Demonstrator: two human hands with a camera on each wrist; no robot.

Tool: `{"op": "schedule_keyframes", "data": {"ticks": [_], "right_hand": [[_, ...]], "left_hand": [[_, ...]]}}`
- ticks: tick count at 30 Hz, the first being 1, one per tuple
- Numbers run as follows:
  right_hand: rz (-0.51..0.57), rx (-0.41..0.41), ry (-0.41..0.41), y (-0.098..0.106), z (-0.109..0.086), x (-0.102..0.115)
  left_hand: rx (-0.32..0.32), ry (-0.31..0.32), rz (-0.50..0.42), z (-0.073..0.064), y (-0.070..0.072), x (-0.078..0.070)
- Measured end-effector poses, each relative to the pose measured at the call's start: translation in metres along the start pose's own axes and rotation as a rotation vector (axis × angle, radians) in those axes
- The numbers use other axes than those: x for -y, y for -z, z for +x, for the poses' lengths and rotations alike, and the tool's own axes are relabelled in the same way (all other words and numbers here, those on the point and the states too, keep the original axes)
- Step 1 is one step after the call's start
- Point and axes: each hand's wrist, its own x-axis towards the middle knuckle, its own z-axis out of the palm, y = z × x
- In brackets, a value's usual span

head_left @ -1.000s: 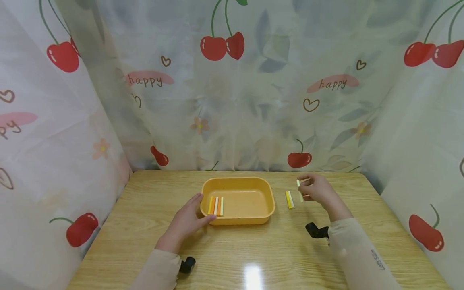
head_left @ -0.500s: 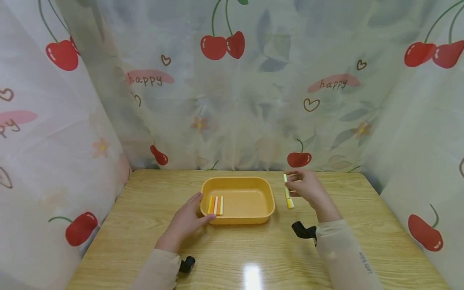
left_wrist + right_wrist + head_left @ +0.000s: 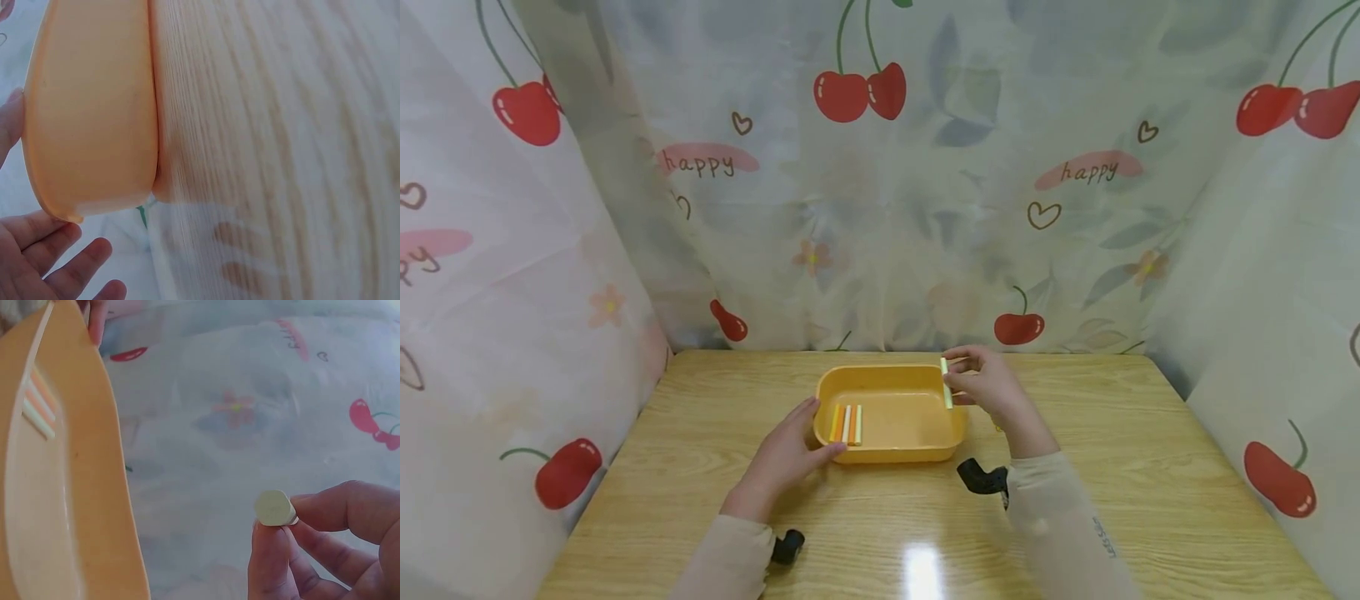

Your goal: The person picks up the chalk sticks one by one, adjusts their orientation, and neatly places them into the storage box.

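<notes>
My right hand pinches a pale green stick of chalk between thumb and fingers, above the right end of an orange plastic tray. In the right wrist view the chalk points its round end at the camera. My left hand rests at the tray's left front corner, thumb on the front rim and fingers against the left side. The left wrist view shows those fingers spread and fairly straight. Inside the tray, several yellow, orange, white and pale green chalk sticks lie side by side at the left.
A bit of yellow chalk shows on the wooden table, mostly hidden behind my right wrist. Curtains with a cherry print stand along the back and both sides of the table. Black camera mounts stick out from my wrists.
My right hand has carried the pale green chalk leftward, from beside the chalk on the table to above the tray's right end. The left hand and the tray have stayed in place.
</notes>
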Motion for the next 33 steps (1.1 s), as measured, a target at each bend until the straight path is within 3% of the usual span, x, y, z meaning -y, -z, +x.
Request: {"op": "schedule_keyframes", "data": {"ticks": [17, 33], "right_hand": [[0.072, 0.008, -0.029, -0.054, 0.017, -0.004], [0.117, -0.017, -0.148, -0.098, 0.041, -0.027]], "left_hand": [[0.010, 0.022, 0.000, -0.001, 0.000, 0.000], [-0.001, 0.024, -0.001, -0.001, 0.002, -0.002]]}}
